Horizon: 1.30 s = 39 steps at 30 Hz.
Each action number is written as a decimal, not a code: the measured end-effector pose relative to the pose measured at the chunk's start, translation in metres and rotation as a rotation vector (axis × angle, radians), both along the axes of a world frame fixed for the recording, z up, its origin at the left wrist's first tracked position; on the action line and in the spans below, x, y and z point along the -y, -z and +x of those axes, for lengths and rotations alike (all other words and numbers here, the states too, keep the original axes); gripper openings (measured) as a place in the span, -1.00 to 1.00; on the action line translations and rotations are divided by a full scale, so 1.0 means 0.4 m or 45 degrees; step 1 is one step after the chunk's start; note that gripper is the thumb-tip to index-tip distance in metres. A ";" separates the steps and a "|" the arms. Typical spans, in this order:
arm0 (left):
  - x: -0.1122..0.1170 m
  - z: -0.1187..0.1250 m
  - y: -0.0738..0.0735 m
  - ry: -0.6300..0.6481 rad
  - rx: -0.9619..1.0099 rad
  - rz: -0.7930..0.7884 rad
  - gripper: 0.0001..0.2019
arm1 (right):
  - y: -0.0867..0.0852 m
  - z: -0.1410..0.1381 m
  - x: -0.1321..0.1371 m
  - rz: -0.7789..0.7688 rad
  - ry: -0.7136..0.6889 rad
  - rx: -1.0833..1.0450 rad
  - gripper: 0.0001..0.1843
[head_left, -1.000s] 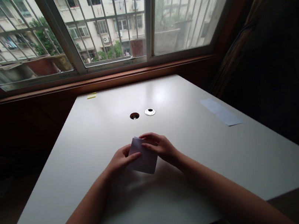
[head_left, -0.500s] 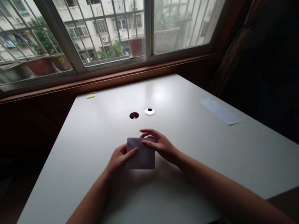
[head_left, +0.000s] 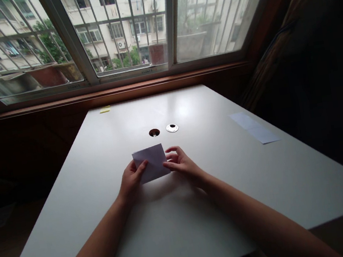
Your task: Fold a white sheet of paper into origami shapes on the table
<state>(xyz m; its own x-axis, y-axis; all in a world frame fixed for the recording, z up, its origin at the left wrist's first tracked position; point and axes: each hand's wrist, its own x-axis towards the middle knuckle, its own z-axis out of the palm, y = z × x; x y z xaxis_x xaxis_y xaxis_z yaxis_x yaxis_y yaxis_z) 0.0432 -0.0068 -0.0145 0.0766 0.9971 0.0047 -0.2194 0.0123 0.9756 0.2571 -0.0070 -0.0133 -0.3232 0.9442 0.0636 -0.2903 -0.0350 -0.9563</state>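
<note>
A small folded piece of pale paper [head_left: 151,161] is held just above the white table [head_left: 106,164], roughly level and rectangular. My left hand [head_left: 130,182] pinches its left edge, thumb on top. My right hand [head_left: 182,165] grips its right edge with thumb and fingertips, the other fingers curled loosely. Both forearms reach in from the bottom of the view.
A round cable hole [head_left: 154,132] and its loose white cap [head_left: 172,128] lie beyond the paper. A strip of pale paper [head_left: 254,127] lies near the right edge. A yellow sticky note [head_left: 104,109] sits at the far edge under the barred window [head_left: 121,28].
The paper was turned from a tilted diamond position to a level rectangle and moved slightly away from me. Both hands shifted their grip to its side edges.
</note>
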 end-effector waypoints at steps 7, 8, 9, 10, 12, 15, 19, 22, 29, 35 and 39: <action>0.008 0.007 -0.009 -0.034 -0.019 0.157 -0.43 | 0.022 0.010 -0.018 0.121 0.019 0.294 -0.71; 0.011 0.007 -0.013 -0.045 -0.019 0.169 -0.34 | 0.024 0.012 -0.019 0.145 0.064 0.329 -0.71; 0.013 0.007 -0.017 -0.052 -0.027 0.177 -0.25 | 0.025 0.015 -0.021 0.171 0.108 0.354 -0.72; 0.015 0.006 -0.020 -0.055 -0.044 0.185 -0.19 | 0.025 0.018 -0.022 0.196 0.148 0.376 -0.72; 0.017 0.003 -0.025 -0.039 -0.104 0.196 -0.20 | 0.023 0.025 -0.022 0.251 0.214 0.430 -0.73; 0.019 -0.001 -0.027 0.010 -0.173 0.199 -0.49 | 0.010 0.036 -0.019 0.335 0.259 0.557 -0.76; 0.024 -0.002 -0.029 0.038 -0.161 0.234 -0.68 | -0.013 0.049 -0.011 0.432 0.248 0.692 -0.80; 0.028 -0.003 -0.034 0.086 -0.209 0.268 -0.75 | -0.020 0.053 -0.006 0.445 0.286 0.699 -0.80; 0.024 -0.012 -0.020 0.232 -0.276 0.297 -0.75 | -0.014 0.045 -0.003 0.343 0.373 0.515 -0.76; 0.032 -0.007 -0.015 0.436 -0.159 0.158 -0.52 | -0.023 0.032 0.004 0.311 0.308 0.376 -0.77; 0.030 -0.004 -0.021 0.412 -0.187 0.160 -0.31 | -0.022 0.028 0.005 0.312 0.222 0.401 -0.78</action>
<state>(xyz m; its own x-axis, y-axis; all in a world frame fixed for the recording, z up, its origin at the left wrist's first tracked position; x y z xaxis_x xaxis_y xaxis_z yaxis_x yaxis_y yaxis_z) 0.0417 -0.0190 -0.0060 0.3964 0.9135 0.0912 -0.0814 -0.0639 0.9946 0.2681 -0.0089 -0.0045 -0.1993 0.9558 0.2163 0.0353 0.2275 -0.9731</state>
